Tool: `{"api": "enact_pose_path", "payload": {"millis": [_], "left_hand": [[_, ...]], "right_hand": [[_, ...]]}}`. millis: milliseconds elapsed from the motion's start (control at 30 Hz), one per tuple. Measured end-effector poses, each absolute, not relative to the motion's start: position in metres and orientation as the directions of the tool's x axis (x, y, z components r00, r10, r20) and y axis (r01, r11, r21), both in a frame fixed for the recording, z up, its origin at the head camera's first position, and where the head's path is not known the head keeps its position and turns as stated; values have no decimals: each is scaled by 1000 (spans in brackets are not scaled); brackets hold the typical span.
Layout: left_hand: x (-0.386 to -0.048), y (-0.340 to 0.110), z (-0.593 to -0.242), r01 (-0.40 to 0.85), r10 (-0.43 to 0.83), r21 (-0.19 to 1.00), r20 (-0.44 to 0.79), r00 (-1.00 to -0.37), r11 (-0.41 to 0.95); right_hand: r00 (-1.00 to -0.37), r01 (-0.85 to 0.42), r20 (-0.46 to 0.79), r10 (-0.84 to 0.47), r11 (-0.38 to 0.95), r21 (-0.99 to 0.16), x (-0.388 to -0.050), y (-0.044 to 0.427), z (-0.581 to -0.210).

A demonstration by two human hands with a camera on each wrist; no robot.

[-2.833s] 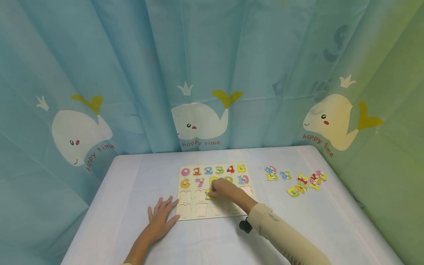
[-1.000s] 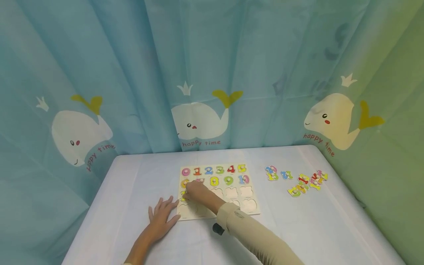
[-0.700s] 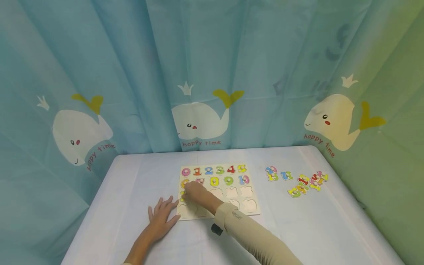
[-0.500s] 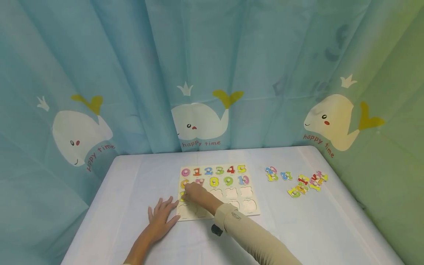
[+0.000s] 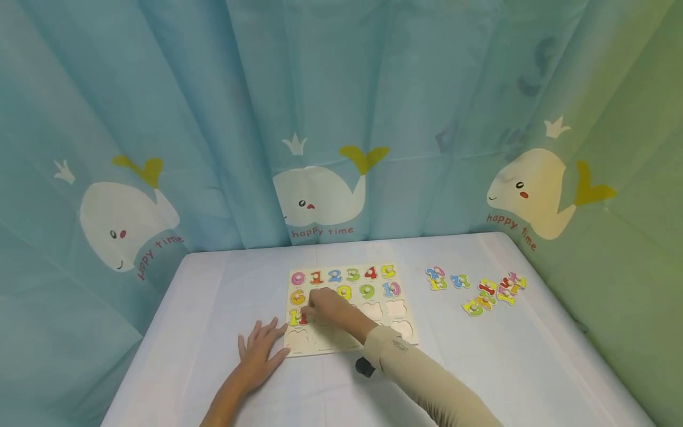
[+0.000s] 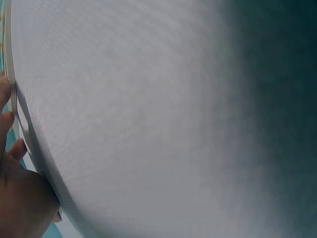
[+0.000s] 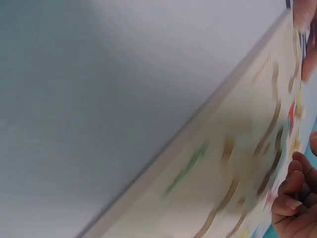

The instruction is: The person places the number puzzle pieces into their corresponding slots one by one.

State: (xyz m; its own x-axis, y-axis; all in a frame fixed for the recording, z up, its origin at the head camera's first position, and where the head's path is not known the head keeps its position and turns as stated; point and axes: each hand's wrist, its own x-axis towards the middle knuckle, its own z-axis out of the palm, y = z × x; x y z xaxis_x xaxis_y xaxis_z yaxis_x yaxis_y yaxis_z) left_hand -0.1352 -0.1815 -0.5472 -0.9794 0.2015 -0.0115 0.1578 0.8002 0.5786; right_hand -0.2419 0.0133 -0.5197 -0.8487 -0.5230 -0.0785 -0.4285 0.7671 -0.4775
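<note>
A pale wooden number puzzle board [image 5: 325,347] lies on the white table, its upper two rows filled with knobbed number pieces. A yellow and red 11 piece [image 5: 294,318] sits in the left slot of the third row. Just right of it, above the board, is my right hand [image 5: 333,308], its fingers loosely curled; the right wrist view shows nothing in that hand [image 7: 297,203]. My left hand [image 5: 258,353] lies on the table with fingers spread, fingertips touching the board's left edge. In the left wrist view only part of the left hand [image 6: 22,198] shows.
Loose number pieces lie on the right of the table: a blue and green one [image 5: 460,281], a pair [image 5: 436,279], and a cluster of several [image 5: 485,295]. Curtains with whale prints [image 5: 325,196] hang behind the white table [image 5: 224,279].
My right hand has carried the 11 piece left across the board into the third row's left slot, let go of it and shifted right. The left hand stays at the board's edge.
</note>
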Motion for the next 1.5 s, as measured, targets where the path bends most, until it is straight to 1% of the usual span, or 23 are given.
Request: {"api": "enact_pose_path", "payload": {"millis": [67,200,300,400,567,700,800,867,933,1067,1133,1200,1333,1500], "left_hand": [[-135,-182,-547,155,200,576,-15,-980,802],[-134,-182,-548,147,192,570,-20,-981,808],[-135,-182,-547,139,185,564,-24,-982,814],[-135,-180,-547,140,184,561,-21,-983,816],[-134,-177,-545,147,198,579,-26,-980,802],[-132,-179,-546,134,188,571,-35,-982,810],[-132,-180,-546,132,183,575,-32,-983,807],[-132,-181,-547,131,185,576,-35,-982,807],[-133,-182,-547,130,186,579,-38,-982,805],[-134,-183,-548,137,190,575,-33,-981,806],[-134,-182,-547,144,194,578,-25,-981,803],[-134,-182,-547,150,198,579,-20,-980,801],[-133,-182,-547,157,205,582,-17,-979,798],[-134,-182,-546,151,204,577,-27,-979,802]], "right_hand": [[-853,-441,-38,-520,759,-478,-245,25,-519],[-877,-424,23,-480,751,-507,-251,53,-517],[-904,-382,45,-425,756,-532,-258,75,-519],[-927,-353,85,-364,779,-518,-264,101,-521],[-955,-296,124,-269,854,-427,-269,156,-519],[-956,-275,194,-219,897,-345,-272,207,-517],[-959,-228,237,-156,921,-315,-276,243,-515],[-969,-176,218,-114,939,-294,-277,263,-513],[-982,-127,169,-82,951,-280,-277,280,-512],[-998,-62,0,-63,970,-235,-273,304,-511],[-995,-39,-79,-58,974,-224,-270,311,-511],[-989,-34,-132,-65,973,-228,-267,315,-509],[-983,-33,-169,-75,971,-238,-262,318,-504],[-978,-15,-199,-71,964,-267,-267,323,-503]]}}
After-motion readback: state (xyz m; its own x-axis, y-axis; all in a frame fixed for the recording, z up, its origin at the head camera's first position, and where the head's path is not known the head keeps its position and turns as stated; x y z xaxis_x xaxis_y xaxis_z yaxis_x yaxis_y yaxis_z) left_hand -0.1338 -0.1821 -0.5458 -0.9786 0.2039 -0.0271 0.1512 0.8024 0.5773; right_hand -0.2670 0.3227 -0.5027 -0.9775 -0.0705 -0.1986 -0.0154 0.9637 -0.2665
